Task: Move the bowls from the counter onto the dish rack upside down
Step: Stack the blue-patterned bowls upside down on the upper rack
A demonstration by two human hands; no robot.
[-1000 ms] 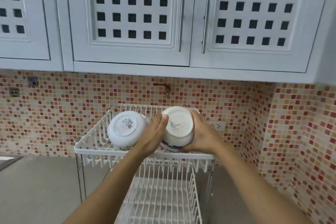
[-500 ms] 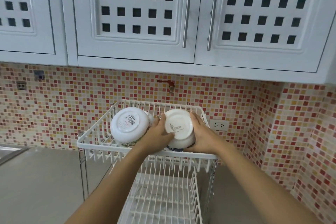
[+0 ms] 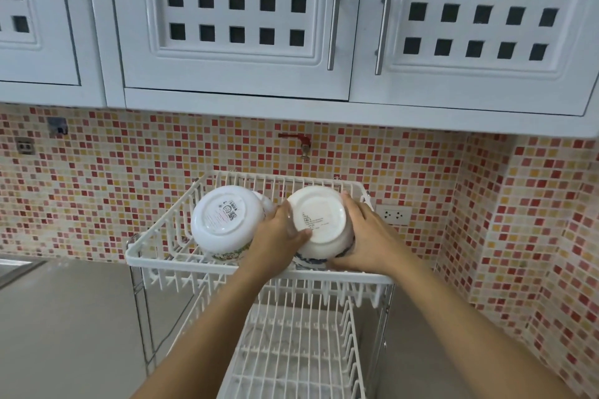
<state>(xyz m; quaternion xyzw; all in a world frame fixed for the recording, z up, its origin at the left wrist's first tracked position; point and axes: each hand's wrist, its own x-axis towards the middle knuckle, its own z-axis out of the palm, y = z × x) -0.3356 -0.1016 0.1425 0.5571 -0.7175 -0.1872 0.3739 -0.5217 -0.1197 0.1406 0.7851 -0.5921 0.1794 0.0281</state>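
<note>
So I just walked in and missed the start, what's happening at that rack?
A person is loading bowls upside down onto the top tier of a white dish rack. Both hands, left and right, grip a white bowl, base up, on the tier's right side. Another inverted bowl sits beside it on the left.

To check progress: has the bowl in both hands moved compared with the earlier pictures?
Yes. The held bowl has sunk lower into the rack's top tier, toward its wires, beside the resting bowl.

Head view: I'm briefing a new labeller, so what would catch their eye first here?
Two hands, left hand and right hand, clasp an upside-down white bowl on the top tier of the white dish rack. Left of it sits a second inverted bowl, against a red-and-yellow mosaic wall.
</note>
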